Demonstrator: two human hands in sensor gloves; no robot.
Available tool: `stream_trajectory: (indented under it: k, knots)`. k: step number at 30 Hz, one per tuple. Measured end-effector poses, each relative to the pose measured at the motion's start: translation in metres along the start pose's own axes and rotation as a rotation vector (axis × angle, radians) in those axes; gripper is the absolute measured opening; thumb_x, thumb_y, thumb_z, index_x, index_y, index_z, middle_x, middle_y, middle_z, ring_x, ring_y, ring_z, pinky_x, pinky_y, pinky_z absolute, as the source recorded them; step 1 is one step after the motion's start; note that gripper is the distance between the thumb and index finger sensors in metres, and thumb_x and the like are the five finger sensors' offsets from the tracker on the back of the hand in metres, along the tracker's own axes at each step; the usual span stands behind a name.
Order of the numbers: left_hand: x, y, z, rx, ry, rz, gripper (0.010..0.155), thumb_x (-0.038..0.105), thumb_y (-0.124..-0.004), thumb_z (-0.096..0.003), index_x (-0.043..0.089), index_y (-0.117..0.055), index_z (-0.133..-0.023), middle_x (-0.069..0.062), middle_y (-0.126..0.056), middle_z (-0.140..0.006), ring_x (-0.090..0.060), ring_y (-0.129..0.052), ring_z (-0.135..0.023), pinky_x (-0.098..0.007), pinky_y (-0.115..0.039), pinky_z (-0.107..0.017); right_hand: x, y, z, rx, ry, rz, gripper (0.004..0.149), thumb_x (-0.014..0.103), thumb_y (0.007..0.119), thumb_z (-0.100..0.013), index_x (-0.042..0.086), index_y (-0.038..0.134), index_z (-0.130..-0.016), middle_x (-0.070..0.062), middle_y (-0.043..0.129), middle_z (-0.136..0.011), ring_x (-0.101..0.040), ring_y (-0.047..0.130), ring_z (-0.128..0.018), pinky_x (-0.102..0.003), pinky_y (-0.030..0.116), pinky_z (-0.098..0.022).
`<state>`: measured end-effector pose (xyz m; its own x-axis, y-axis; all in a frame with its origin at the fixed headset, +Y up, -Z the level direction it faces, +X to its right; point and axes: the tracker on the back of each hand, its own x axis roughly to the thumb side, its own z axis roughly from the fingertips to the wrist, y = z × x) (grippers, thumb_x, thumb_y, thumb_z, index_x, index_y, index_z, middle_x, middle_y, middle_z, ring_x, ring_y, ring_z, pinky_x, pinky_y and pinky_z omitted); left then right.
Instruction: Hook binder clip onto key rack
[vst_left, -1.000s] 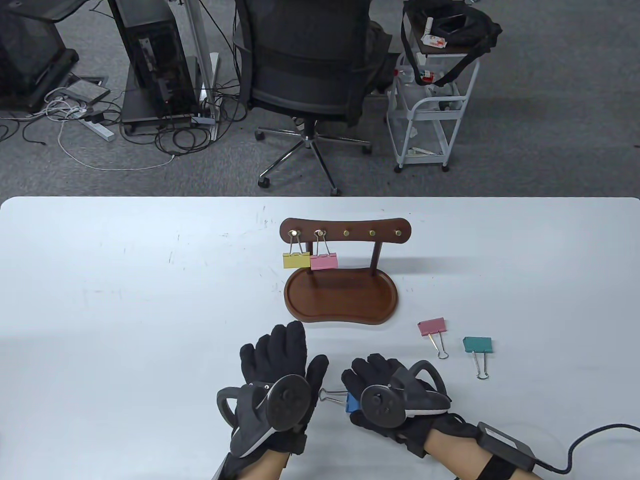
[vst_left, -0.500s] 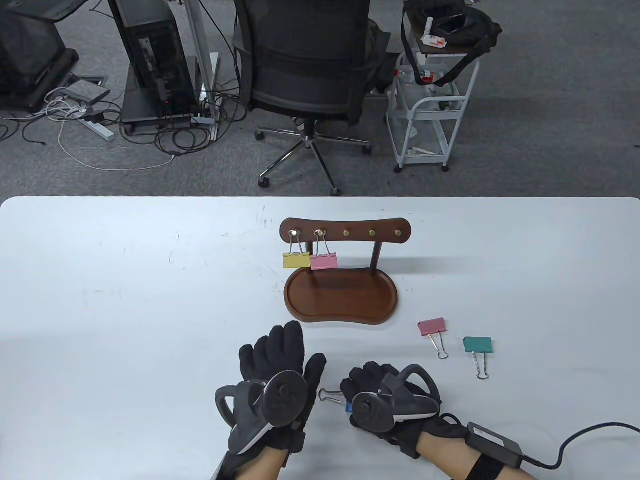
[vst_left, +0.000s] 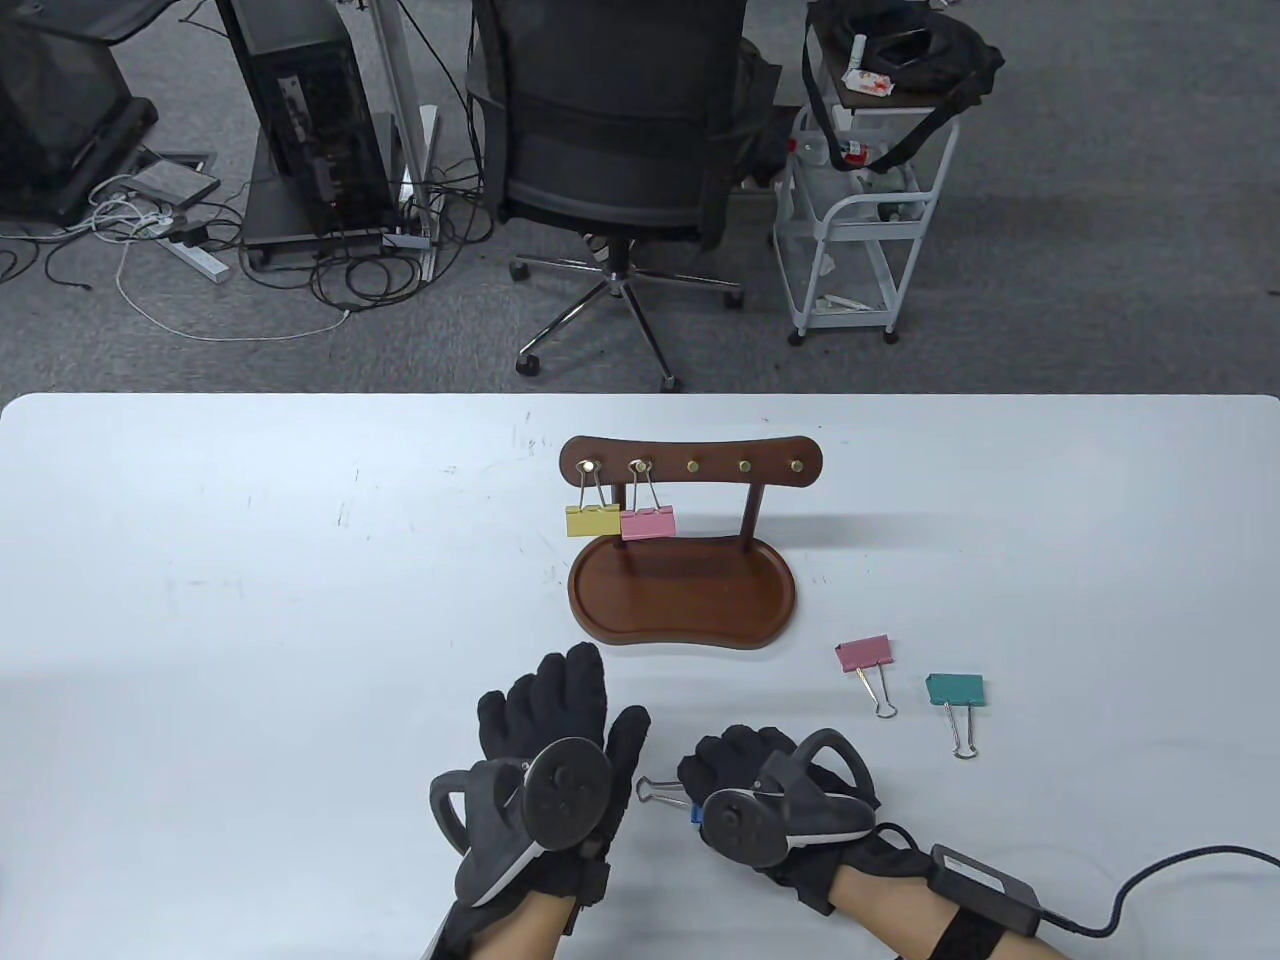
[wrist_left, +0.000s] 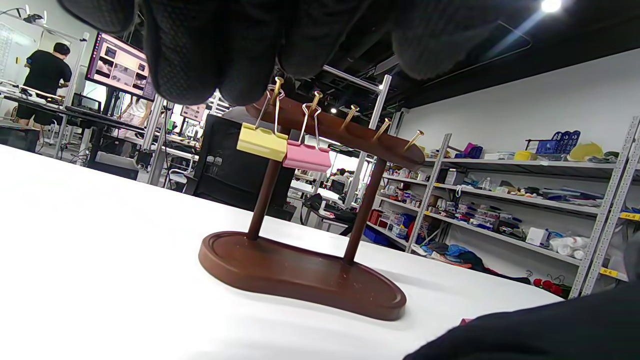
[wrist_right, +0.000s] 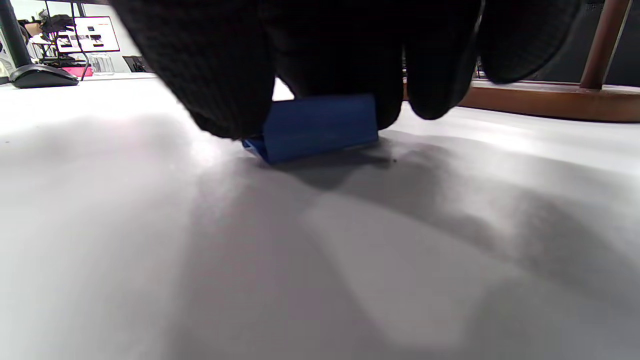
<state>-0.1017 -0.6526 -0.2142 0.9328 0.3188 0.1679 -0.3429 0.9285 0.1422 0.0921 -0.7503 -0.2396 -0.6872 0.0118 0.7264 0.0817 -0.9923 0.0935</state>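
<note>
I'm gripping the blue binder clip w/ my right hand; left hand lying released at 9 o'clock. Risk: clip slipping, glove grip's shallow.

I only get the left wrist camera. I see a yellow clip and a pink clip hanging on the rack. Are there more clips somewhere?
Observer: Yes. A blue binder clip lies on the table, under the right hand.
Operator: Is that hand holding it?
Observer: Its fingers touch the clip's blue body; the clip rests on the table.
Operator: Any others?
Observer: Two lie loose right of the rack: a pink clip and a teal clip.
</note>
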Motion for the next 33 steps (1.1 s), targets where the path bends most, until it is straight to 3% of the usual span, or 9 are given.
stream_trajectory:
  k: [11, 33]
  knots:
    - [0.0, -0.001, -0.001, -0.006, 0.004, 0.001, 0.076, 0.049, -0.074, -0.0593, -0.001, -0.062, -0.115, -0.034, -0.073, -0.11, -0.062, -0.076, -0.094, -0.079, -0.049, -0.069, -0.001, -0.019, 0.01, -0.106, -0.001, -0.035, 0.068, 0.041, 0.086, -0.048, 0.004, 0.073, -0.104, -0.025, 0.078, -0.104, -0.053, 0.077, -0.089, -0.067, 0.064, -0.061]
    - [-0.005, -0.002, -0.002, -0.014, 0.019, 0.032, 0.075, 0.049, -0.074, -0.0594, -0.001, -0.062, -0.115, -0.034, -0.073, -0.109, -0.062, -0.076, -0.093, -0.079, -0.049, -0.069, -0.025, -0.116, 0.028, -0.486, 0.175, -0.17, 0.069, 0.039, 0.088, -0.048, 0.002, 0.073, -0.104, -0.027, 0.078, -0.103, -0.054, 0.078, -0.087, -0.068, 0.064, -0.06]
